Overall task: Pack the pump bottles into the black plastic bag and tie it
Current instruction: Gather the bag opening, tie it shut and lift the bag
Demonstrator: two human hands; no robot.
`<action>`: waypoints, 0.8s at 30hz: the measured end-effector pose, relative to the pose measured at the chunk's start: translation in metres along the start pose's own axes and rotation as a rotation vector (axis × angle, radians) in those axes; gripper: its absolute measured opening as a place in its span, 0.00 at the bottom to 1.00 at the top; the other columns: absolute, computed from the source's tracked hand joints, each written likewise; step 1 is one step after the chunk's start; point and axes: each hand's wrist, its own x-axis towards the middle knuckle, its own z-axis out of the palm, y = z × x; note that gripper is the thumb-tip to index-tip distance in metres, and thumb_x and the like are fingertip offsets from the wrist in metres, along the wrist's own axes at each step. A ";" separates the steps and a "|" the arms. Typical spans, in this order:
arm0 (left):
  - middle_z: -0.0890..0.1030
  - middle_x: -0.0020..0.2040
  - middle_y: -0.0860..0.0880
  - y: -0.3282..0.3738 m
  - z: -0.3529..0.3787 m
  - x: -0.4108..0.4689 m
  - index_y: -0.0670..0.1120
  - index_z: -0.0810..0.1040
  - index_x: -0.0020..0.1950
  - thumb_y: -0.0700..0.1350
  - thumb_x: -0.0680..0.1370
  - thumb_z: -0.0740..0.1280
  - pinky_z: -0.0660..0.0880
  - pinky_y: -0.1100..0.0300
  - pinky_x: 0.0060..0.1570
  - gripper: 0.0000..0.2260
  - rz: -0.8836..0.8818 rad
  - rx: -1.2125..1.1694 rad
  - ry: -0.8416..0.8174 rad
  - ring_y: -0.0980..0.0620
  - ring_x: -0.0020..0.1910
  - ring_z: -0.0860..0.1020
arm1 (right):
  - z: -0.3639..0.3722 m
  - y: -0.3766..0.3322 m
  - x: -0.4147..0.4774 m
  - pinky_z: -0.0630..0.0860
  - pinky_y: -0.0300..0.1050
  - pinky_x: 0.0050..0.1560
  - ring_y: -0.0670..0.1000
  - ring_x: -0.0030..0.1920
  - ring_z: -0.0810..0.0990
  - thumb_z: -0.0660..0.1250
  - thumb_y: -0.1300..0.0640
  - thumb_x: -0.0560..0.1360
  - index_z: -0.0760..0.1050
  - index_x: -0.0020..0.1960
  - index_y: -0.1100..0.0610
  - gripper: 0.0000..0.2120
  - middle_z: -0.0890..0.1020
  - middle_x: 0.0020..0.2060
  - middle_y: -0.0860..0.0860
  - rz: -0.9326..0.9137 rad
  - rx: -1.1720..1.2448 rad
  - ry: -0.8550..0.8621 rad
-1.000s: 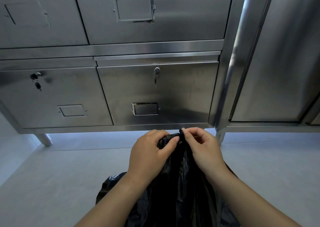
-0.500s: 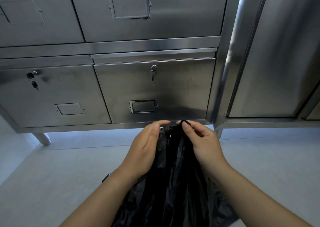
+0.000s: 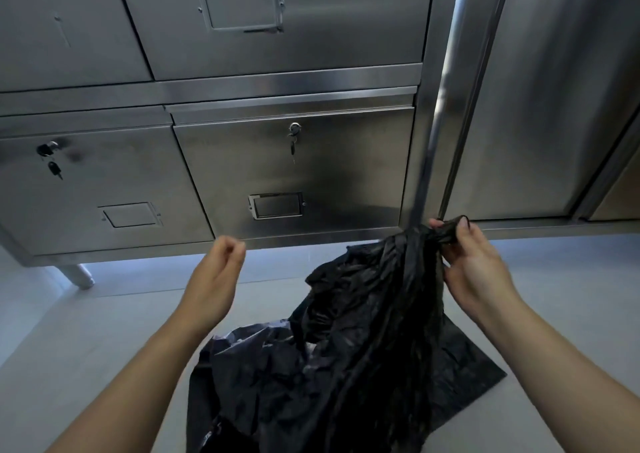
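The black plastic bag [image 3: 349,359] rests crumpled on the grey floor, its neck gathered and drawn up to the right. My right hand [image 3: 474,269] pinches the twisted top of the bag at about cabinet-base height. My left hand [image 3: 214,279] hovers apart from the bag on its left, fingers loosely curled with nothing in them. No pump bottle shows; whatever is inside the bag is hidden by the plastic.
A stainless steel cabinet [image 3: 291,162] with locked drawers and hanging keys [image 3: 52,162] stands straight ahead on short legs [image 3: 78,274]. A second steel unit [image 3: 554,106] stands to the right. Grey floor [image 3: 86,331] spreads around the bag.
My left hand has let go of the bag's top and moved left. My right hand has pulled the gathered neck to the right, stretching the bag sideways.
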 end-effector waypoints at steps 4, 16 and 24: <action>0.74 0.45 0.55 0.038 0.036 -0.006 0.60 0.71 0.58 0.53 0.80 0.57 0.66 0.78 0.40 0.08 0.146 -0.095 -0.202 0.70 0.41 0.72 | 0.007 0.023 -0.010 0.80 0.42 0.39 0.46 0.38 0.83 0.56 0.56 0.80 0.73 0.42 0.55 0.11 0.86 0.38 0.50 0.032 -0.014 -0.114; 0.82 0.37 0.54 0.030 0.066 -0.015 0.51 0.78 0.41 0.52 0.75 0.67 0.70 0.70 0.36 0.07 0.190 -0.023 -0.208 0.60 0.38 0.77 | 0.022 0.041 -0.016 0.80 0.40 0.40 0.49 0.40 0.83 0.57 0.56 0.80 0.75 0.43 0.56 0.11 0.85 0.39 0.52 0.021 -0.003 -0.176; 0.83 0.29 0.55 0.034 0.053 -0.008 0.53 0.82 0.30 0.48 0.66 0.76 0.69 0.74 0.30 0.06 0.093 -0.254 -0.138 0.63 0.27 0.77 | 0.024 0.037 -0.012 0.81 0.40 0.36 0.48 0.36 0.83 0.58 0.54 0.79 0.74 0.42 0.57 0.11 0.85 0.35 0.51 0.105 0.037 -0.027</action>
